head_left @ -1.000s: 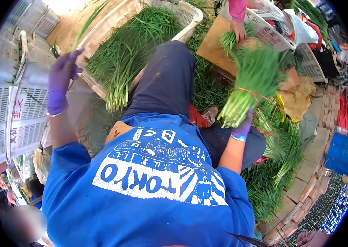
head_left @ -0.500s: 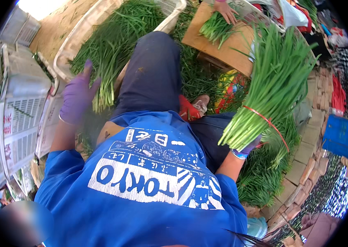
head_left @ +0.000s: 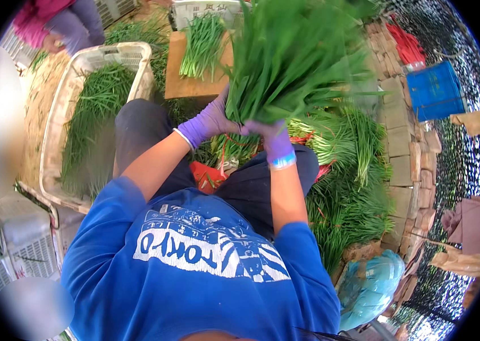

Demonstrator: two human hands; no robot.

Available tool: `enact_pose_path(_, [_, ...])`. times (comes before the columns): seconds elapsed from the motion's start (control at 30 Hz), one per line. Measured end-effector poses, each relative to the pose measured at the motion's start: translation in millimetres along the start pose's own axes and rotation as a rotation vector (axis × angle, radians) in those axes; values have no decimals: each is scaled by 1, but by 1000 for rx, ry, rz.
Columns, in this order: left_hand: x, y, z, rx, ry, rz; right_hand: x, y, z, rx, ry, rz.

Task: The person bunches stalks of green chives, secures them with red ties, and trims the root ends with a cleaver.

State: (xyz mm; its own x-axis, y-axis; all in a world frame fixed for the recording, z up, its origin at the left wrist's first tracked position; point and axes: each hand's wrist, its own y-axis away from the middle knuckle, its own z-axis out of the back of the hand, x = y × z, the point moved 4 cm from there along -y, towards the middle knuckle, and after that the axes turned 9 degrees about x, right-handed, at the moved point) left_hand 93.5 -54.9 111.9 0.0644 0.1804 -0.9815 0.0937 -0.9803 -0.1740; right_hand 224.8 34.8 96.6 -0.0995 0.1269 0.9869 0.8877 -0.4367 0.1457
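Observation:
Both my purple-gloved hands are at the near side of a big bunch of long, flat green leaves that look like garlic chives (head_left: 302, 62). My left hand (head_left: 209, 121) is closed against its left side, fingers partly hidden by the leaves. My right hand (head_left: 274, 141) is wrapped round its near end. The leaves fan out away from me and are smeared by motion. A red band (head_left: 226, 141) shows near my left hand, over more chives below. Just beyond, a smaller chive bunch (head_left: 203, 45) lies on a brown board (head_left: 180, 85).
A white crate (head_left: 52, 133) holding loose chives stands left of my knee. Tied bunches (head_left: 353, 148) are heaped at my right, beside a brick edging (head_left: 397, 148). A blue bin (head_left: 436, 91), red strings (head_left: 406, 45) and a blue plastic bag (head_left: 369, 287) lie farther right. Another person (head_left: 72, 25) is at the upper left.
My left hand has come from beside the crate to the chive bunch. The bunch has moved left and away from me, its leaves now spread. My view has turned right; the co-worker's hand has left the board.

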Motion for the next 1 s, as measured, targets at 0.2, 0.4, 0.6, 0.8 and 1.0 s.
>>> enact_pose_path(0.2, [-90,-95,52,-173,-329,203,153,-68,8,-219,-100,340])
enact_pose_path(0.4, [-76,-133,98,19,-364,-121,130,-140,47,-146,303,317])
enact_pose_path(0.6, [41,-134,143,105,-659,298,47,-185,52,228,111,83])
enact_pose_path(0.8, [23,-143,144,-12,-465,296,46,-206,42,38,161,122])
enact_pose_path(1.0, [29,-168,156,-12,-714,47,49,-211,48,29,51,278])
